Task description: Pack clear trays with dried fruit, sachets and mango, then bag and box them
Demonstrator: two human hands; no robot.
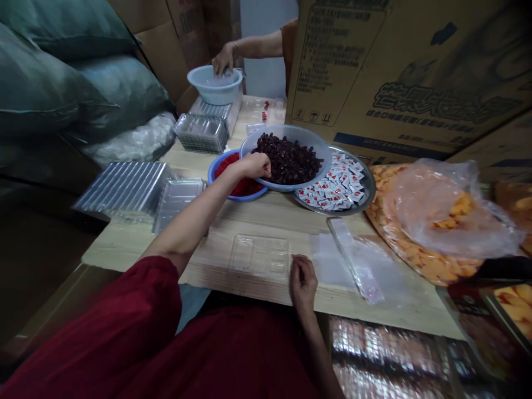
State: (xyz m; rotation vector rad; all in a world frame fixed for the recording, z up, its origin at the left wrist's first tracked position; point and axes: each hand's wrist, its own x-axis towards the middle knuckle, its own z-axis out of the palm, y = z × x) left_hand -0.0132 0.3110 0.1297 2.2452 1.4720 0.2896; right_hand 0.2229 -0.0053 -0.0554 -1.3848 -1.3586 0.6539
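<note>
My left hand (256, 165) reaches over the near left rim of a translucent bowl (325, 158) heaped with dark, shiny pieces (288, 158). Its fingers are curled in, and whatever they hold, if anything, is hidden. Under my left wrist sits a blue bowl (213, 166) with bright red pieces (245, 185). My right hand (303, 281) rests by the table's front edge with fingers bent together, at the right side of a clear plastic tray (258, 256). Its contents, if any, cannot be made out. The tray lies flat, showing several compartments.
A round metal tray (371, 191) of small white-and-red packets (338, 185) stands behind right. Clear bags (357, 266) lie right, near a big bag of orange pieces (415, 233). Stacked clear trays (124, 185) stand left. Across the table, another person's hand (224, 58) dips into a bowl (214, 91).
</note>
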